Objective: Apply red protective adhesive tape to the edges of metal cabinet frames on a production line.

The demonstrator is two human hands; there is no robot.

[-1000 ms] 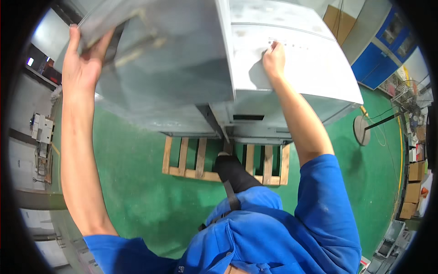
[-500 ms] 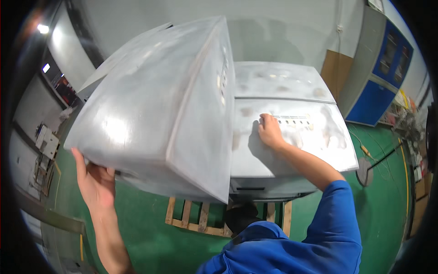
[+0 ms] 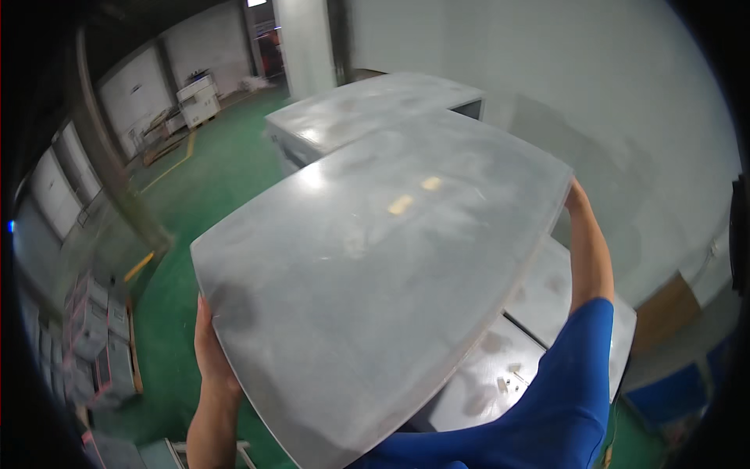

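Big grey housing (image 3: 375, 266), centre of frame, tilted, filling most of the middle; you've got it between both hands. Sheet-metal look: broad, slightly bowed face, rounded corners, matte grey with cloudy sanded-looking smudges, a bright glare spot upper left of the face, two small yellowish patches near its middle. Long lower-right edge is rolled, faintly brownish.

Your left hand (image 3: 215, 344) is at the housing's left edge, left of centre in frame: thumb side along the rim, grasping it; other fingers hidden, so their exact curl can't be told. Your right hand (image 3: 576, 197) grasps the far right corner, right of frame, fingers mostly out of sight behind the edge. Blue fabric sleeve (image 3: 574, 367) on your right arm, creased, lower right.

Just behind the housing, upper centre: second grey housing (image 3: 367, 117), boxy, blotchy, dark opening at its right end. Partly covered below, lower right: pale metal cabinet (image 3: 488, 375), smooth, smudged, dark straight seam, small slots and holes.

Farther out: glossy green floor (image 3: 168, 313) left; plain pale wall (image 3: 625, 94) upper right; flat brown board (image 3: 666, 316) right, leaning; stacked grey boxes (image 3: 117, 328) with reddish strips lower left; blocky white machine (image 3: 199, 102) upper left, blurry.
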